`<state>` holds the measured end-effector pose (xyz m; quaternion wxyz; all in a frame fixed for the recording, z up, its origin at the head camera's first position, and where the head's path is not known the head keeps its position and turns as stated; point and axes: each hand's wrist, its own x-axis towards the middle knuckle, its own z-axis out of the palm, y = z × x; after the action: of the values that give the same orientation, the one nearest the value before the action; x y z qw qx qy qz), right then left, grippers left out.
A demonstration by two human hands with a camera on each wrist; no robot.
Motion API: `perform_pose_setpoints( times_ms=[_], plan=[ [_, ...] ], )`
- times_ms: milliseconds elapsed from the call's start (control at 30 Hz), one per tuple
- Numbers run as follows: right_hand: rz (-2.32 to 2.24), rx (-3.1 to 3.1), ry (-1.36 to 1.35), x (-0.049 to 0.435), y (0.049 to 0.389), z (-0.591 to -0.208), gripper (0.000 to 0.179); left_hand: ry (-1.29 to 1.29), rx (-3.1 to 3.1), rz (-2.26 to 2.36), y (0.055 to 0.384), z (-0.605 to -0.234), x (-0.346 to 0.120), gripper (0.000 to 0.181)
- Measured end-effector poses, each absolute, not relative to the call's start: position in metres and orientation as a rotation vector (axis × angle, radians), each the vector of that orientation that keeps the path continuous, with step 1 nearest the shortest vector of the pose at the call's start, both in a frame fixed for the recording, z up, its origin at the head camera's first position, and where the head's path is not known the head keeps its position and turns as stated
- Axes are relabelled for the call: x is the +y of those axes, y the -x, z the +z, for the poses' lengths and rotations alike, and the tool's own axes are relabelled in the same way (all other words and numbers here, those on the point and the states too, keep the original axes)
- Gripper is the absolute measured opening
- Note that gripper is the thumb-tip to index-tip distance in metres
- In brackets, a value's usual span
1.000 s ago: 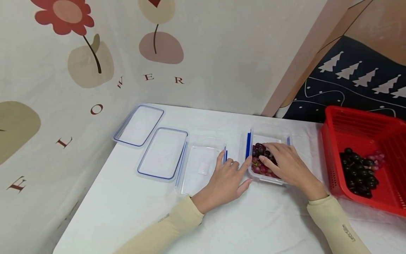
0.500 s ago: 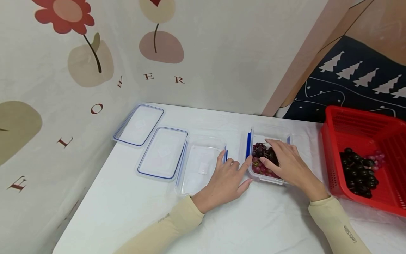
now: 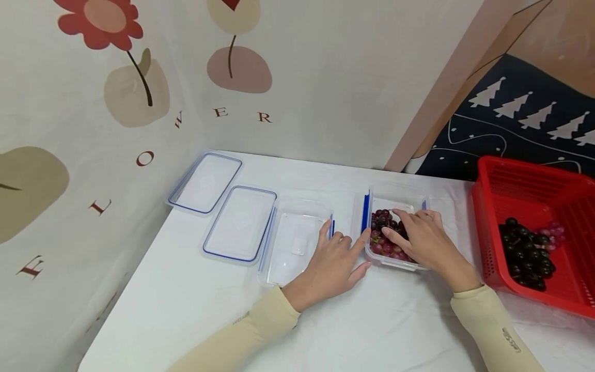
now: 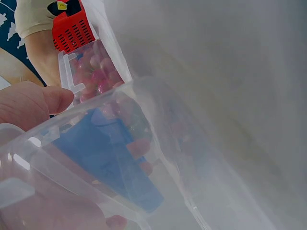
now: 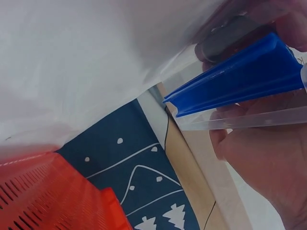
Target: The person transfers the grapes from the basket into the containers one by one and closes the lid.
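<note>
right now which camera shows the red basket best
The head view, showing most of the red basket and grapes inside. The left wrist view catches a small piece; the right wrist view, only part.

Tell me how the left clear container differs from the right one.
The left container shows no grapes inside, while the right container holds red grapes and dark grapes. The left container sits beside a lid; the right container sits nearer the red basket. Both are clear, uncovered and fitted with blue side flaps.
</note>
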<state>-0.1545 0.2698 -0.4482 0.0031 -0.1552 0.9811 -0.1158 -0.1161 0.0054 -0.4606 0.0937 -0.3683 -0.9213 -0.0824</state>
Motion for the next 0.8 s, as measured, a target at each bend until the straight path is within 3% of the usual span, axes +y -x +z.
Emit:
perform_pose_setpoints(
  times_ms=[433, 800],
  plan=[
    [-0.349, 3.109, 0.577, 0.2700, 0.1541, -0.4500, 0.067, 1.102, -2.756, -0.230, 0.1162, -0.4593, 0.0066, 0.070],
    [-0.480, 3.090, 0.536, 0.2722, 0.1540, -0.4514, 0.073, 1.099, -2.741, -0.261, 0.1164, -0.4600, 0.0052, 0.070]
  ],
)
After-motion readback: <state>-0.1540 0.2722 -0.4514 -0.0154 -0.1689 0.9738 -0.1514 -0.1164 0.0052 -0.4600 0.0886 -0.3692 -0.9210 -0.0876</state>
